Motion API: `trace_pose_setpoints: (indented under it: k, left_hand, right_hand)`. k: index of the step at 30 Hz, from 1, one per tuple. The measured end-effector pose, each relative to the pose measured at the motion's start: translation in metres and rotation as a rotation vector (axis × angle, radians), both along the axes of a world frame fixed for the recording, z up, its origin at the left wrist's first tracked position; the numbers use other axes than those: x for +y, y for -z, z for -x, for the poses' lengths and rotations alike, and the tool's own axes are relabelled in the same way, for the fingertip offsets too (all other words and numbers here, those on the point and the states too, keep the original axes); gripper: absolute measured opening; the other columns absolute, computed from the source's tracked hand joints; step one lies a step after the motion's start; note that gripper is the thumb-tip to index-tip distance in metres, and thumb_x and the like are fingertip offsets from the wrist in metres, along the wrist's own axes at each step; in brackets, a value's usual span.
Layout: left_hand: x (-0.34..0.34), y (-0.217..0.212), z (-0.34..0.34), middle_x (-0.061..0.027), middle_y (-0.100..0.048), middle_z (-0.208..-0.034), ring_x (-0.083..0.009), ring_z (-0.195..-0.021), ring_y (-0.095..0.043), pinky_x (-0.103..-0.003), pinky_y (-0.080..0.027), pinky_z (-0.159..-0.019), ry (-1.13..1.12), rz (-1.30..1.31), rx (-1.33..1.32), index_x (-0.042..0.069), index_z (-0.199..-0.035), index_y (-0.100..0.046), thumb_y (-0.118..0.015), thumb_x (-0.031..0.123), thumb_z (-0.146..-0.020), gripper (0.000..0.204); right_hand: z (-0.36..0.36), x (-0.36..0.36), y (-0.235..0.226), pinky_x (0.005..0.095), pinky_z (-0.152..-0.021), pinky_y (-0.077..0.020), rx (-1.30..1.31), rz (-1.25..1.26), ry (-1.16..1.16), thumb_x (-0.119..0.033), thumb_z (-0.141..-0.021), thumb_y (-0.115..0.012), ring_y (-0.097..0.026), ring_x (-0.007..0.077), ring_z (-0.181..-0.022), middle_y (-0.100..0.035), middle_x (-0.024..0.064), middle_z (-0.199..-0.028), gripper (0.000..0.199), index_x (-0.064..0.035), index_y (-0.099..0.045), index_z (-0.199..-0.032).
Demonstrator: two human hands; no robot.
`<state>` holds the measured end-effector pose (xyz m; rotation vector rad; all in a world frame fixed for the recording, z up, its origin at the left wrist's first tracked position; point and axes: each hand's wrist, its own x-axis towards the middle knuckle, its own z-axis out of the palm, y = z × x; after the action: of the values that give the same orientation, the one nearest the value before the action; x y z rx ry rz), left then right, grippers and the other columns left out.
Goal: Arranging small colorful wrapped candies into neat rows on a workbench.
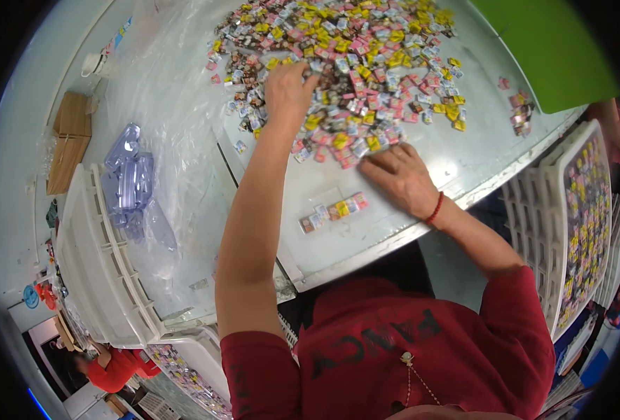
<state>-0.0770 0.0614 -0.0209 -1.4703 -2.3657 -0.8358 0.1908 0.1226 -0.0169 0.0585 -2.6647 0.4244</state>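
A large heap of small coloured packets (366, 56), yellow, pink, blue and brown, covers the far part of a grey metal tabletop (366, 231). My left hand (287, 89) reaches into the near left edge of the heap, fingers spread on the packets. My right hand (401, 175) lies flat on the table at the heap's near edge, fingers touching a few packets; a red bead bracelet is on its wrist. A short row of several packets (332, 210) sits lined up on the table between my arms.
Clear plastic sheeting (170, 105) and clear plastic cases (129, 175) lie at left beside a white plastic crate (100, 266). A white tray filled with packets (587, 210) stands at right. A green board (548, 49) is at far right. Another person in red is at lower left.
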Motion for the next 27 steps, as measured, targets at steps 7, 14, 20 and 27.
trace_pose_setpoints:
  k: [7, 14, 20, 27]
  left_hand:
    - [0.013, 0.010, 0.002, -0.0152, -0.065, -0.090, -0.0326, -0.091, -0.060, -0.042, -0.047, -0.080, 0.004, 0.002, 0.130, 0.004, -0.088, -0.066, -0.071, 0.019, -0.078, 0.018]
    - [0.002, 0.005, -0.019, -0.0144, -0.062, -0.085, -0.0335, -0.090, -0.057, -0.044, -0.047, -0.079, 0.159, -0.089, 0.217, 0.001, -0.080, -0.063, -0.066, 0.009, -0.077, 0.009]
    - [-0.004, 0.010, -0.008, -0.0167, -0.062, -0.086, -0.0352, -0.089, -0.058, -0.045, -0.047, -0.079, 0.216, -0.045, 0.140, 0.001, -0.083, -0.063, -0.068, 0.010, -0.076, 0.012]
    - [-0.056, -0.016, -0.039, -0.0115, -0.064, -0.078, -0.0302, -0.074, -0.062, -0.039, -0.050, -0.066, 0.107, -0.201, -0.009, 0.006, -0.090, -0.065, -0.070, 0.013, -0.080, 0.014]
  right_hand:
    - [0.007, -0.012, 0.005, 0.0410, -0.085, -0.0424, 0.029, 0.121, 0.124, -0.012, -0.078, -0.070, -0.058, 0.0256, -0.092, -0.062, 0.0078, -0.100, 0.028, -0.0102, -0.066, -0.105]
    - [0.011, -0.011, 0.019, 0.0417, -0.086, -0.0416, 0.039, -0.005, 0.216, -0.008, -0.080, -0.065, -0.058, 0.0258, -0.094, -0.062, 0.0082, -0.102, 0.026, -0.0094, -0.066, -0.105]
    - [0.002, -0.016, 0.013, 0.0406, -0.088, -0.0414, 0.004, 0.080, 0.181, -0.004, -0.080, -0.063, -0.059, 0.0258, -0.094, -0.064, 0.0076, -0.103, 0.024, -0.0084, -0.066, -0.103]
    - [-0.003, -0.021, 0.012, 0.0390, -0.088, -0.0411, 0.018, 0.251, 0.228, -0.007, -0.079, -0.069, -0.059, 0.0250, -0.092, -0.065, 0.0054, -0.097, 0.023, -0.0095, -0.066, -0.102]
